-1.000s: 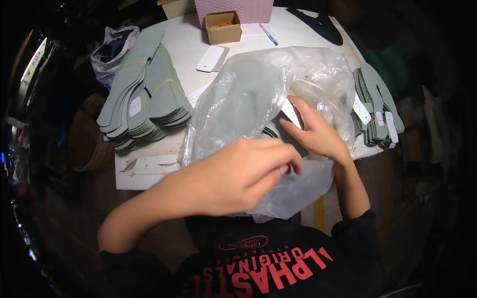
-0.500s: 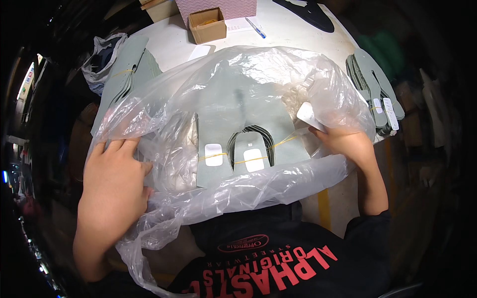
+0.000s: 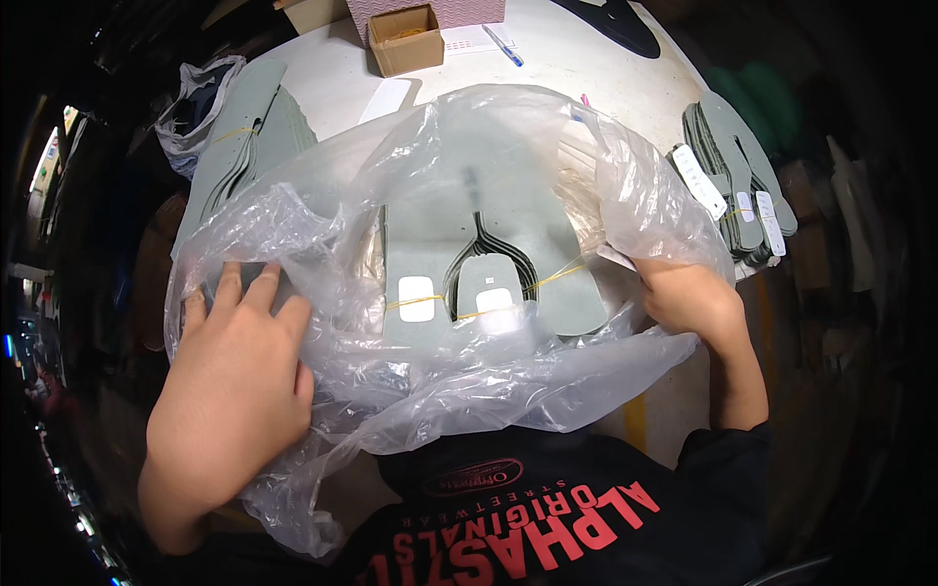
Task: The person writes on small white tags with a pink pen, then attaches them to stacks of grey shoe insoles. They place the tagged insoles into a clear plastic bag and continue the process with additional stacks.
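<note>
A large clear plastic bag [image 3: 489, 386] lies spread before me with its mouth toward my body. Inside it is a stack of grey-green cut sheets [image 3: 518, 210] with a curved slot, bound by thin yellow bands and bearing white labels [image 3: 417, 299]. My left hand [image 3: 234, 366] rests on the bag's left side, fingers stretched and apart, palm down. At the right side my right hand [image 3: 692, 301] is curled, its fingers closed on the bag's edge; the fingertips are partly hidden. A pale card-like edge [image 3: 616, 256] shows just beside them.
Banded stacks of similar sheets lie at the left [image 3: 230, 137] and right [image 3: 747, 171]; a white tag [image 3: 699, 183] is by the right one. Farther back are a small cardboard box [image 3: 405, 44], a blue pen [image 3: 503, 46], a white card [image 3: 387, 98] and a dark flat piece [image 3: 625, 27].
The bag's near edge has risen over the lower part of the stack. My left hand has shifted slightly, fingers more spread. The white card at my right fingers has tipped lower and is mostly hidden.
</note>
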Demonstrator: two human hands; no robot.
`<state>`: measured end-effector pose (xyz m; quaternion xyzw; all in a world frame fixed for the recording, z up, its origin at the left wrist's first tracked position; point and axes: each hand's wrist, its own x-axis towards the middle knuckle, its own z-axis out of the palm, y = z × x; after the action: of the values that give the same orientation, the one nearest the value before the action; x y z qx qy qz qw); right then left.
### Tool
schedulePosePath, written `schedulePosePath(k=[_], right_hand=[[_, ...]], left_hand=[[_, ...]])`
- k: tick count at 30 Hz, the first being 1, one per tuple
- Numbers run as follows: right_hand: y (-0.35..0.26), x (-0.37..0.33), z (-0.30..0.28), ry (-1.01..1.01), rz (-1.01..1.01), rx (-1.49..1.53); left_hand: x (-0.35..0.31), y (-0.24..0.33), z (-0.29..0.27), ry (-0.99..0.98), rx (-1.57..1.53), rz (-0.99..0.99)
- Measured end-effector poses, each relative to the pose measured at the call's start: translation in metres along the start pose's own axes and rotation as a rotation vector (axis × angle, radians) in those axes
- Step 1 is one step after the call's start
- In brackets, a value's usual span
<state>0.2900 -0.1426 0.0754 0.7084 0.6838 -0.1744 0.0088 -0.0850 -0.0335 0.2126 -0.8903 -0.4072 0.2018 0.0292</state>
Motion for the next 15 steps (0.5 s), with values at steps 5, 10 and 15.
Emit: schedulePosePath(k=[5, 10, 15], right_hand=[[0.000, -0.003, 0.003, -0.094, 0.044, 0.055], [0.007, -0.004, 0.008, -0.108, -0.044, 0.235], [0.031, -0.012, 0.006, -0.148, 0.049, 0.221]], left_hand=[[0.046, 0.017, -0.020, -0.009, -0.319, 0.312], [0.146, 0.074, 0.021, 0.307, -0.334, 0.698], [0.189, 0.133, 0.071, 0.426, -0.256, 0.696]])
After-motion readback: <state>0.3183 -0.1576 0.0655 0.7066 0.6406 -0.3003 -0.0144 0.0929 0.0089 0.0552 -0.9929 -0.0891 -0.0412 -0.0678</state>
